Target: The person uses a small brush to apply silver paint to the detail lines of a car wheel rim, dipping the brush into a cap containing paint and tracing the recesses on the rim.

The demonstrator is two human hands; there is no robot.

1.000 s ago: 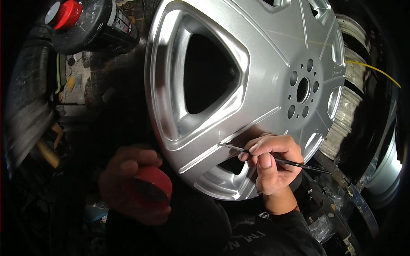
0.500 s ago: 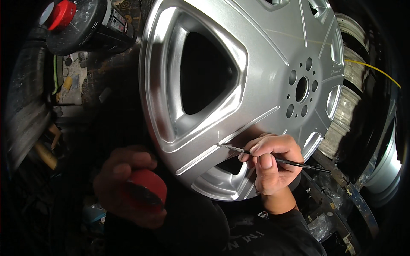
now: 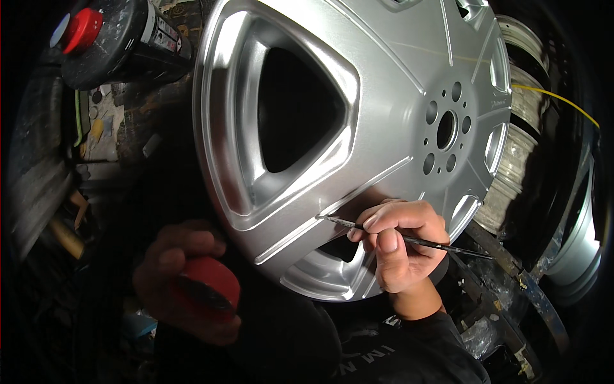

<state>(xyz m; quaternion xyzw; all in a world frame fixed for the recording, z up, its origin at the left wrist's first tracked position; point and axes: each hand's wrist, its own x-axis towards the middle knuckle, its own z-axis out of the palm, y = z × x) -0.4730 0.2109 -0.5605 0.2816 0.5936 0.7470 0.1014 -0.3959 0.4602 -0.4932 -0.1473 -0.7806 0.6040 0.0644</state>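
Note:
A large silver alloy wheel (image 3: 377,121) fills the middle, with a wide window, several bolt holes and raised ribs on its face. My right hand (image 3: 406,240) pinches a thin dark paintbrush (image 3: 419,242) between thumb and fingers. The brush's tip meets the wheel at a rib near the lower spoke, beside a short fine line. In shadow at the lower left, my left hand (image 3: 169,272) is closed around a red round cap (image 3: 214,278), its dark hollow side facing down toward me. That cap stays apart from the wheel.
A black bottle (image 3: 118,48) with a red top stands at the upper left. Other wheel rims (image 3: 521,89) are stacked at the right, by a yellow hose (image 3: 556,97). A metal frame (image 3: 524,281) and another silver rim (image 3: 579,249) are at the lower right.
The whole view has shifted slightly, so wheel, hands and bottle sit a little further left. The brush tip remains at about the same place on the rib. Both hands keep their hold.

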